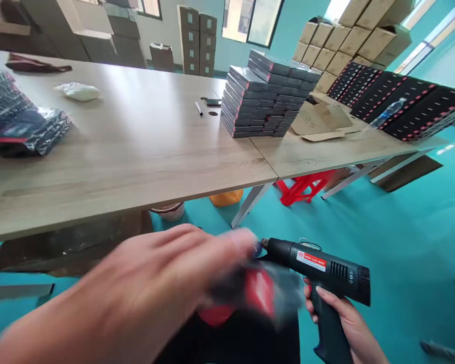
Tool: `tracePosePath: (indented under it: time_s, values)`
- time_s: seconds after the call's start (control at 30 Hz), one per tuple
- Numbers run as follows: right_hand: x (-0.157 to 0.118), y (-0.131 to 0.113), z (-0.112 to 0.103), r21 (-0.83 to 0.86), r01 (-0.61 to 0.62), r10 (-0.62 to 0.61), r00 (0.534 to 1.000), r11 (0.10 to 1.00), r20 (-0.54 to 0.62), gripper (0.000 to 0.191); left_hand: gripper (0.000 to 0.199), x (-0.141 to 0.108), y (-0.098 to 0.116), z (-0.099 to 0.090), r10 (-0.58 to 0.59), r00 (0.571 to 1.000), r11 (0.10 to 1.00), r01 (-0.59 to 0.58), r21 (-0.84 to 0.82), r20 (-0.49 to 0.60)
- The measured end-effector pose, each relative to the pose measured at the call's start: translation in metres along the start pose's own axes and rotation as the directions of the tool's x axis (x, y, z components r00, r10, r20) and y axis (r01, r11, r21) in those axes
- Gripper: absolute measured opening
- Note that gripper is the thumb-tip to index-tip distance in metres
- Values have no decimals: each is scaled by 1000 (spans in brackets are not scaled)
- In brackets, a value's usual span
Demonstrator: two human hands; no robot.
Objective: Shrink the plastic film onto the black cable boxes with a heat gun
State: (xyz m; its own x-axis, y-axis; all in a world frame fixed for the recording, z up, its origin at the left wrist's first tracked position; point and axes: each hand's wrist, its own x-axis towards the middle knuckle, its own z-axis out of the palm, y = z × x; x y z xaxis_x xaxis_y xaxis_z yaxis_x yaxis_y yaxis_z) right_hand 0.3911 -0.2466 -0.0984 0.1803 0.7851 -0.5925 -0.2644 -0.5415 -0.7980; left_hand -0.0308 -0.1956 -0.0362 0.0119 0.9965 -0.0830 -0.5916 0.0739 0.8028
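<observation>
In the lower right, my right hand (339, 316) is wrapped round the grip of a black heat gun (326, 268) with a red and white label. Its nozzle points left. My left hand (182, 273) reaches in from the lower left, smeared by motion. Its fingers are closed on a small black and red box (260, 290) in clear film, also blurred, just below the gun's barrel. The far side of the box and most fingertips of that hand are hidden.
Beyond my hands stands a long wooden table (136, 172). It bears a stack of dark boxes (265, 96), film-wrapped boxes (23, 121), a pen (199, 108) and flattened cardboard (320, 119). Under it are a red stool (305, 187) and a bucket (169, 211).
</observation>
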Motion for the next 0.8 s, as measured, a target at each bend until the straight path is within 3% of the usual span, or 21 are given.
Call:
tracePosePath:
  time_s: [0.07, 0.13, 0.23, 0.33, 0.4, 0.57, 0.8]
  values:
    - [-3, -1, 2, 150, -47, 50, 999, 988, -20, 45, 50, 36, -13, 19, -180, 980, 969, 161, 185, 89]
    - [-5, -4, 3, 194, -92, 94, 996, 977, -1, 48, 50, 60, -45, 20, -301, 947, 932, 266, 246, 117]
    - [-8, -10, 7, 163, -146, 138, 989, 976, 60, 50, 42, 72, -105, -10, -309, 951, 947, 310, 86, -20]
    - [-12, -19, 16, 97, -140, 126, 983, 985, 135, 50, 34, 69, -152, -42, -397, 909, 917, 386, -100, -124]
    - [-14, -25, 25, 77, -122, 107, 978, 990, 180, 48, 30, 66, -175, -54, -465, 873, 880, 436, -187, -148]
    - [-10, -37, 44, 11, -106, 100, 967, 994, 235, 44, 28, 61, -205, -64, -549, 826, 827, 515, -225, -125]
    - [9, -49, 79, -222, 12, 70, 930, 975, 360, 40, 29, 64, -211, -62, -535, 826, 842, 506, -186, -175]
